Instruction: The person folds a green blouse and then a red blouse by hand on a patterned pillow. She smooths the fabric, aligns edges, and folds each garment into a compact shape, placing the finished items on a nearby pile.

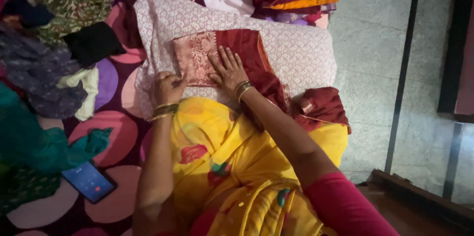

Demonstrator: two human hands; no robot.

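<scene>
Honestly that maroon brocade cloth [217, 55] looks soft, light and slippery. Right hand [228, 72] lies open, flat on it; left hand [169, 87], fingers curled, pinches its near edge, probably the best spot to grab.

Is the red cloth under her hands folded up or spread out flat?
Folded. The red cloth lies as a small neat rectangle on the white cloth, with the right hand flat on it and the left hand at its edge.

Maroon cloth on white print, centre of frame

The folded cloth [232, 50] is maroon with a pink-gold woven border; the pillow [296, 50] under it white with small pink print; lower centre, the sari [232, 162] yellow with red-green motifs.
</scene>
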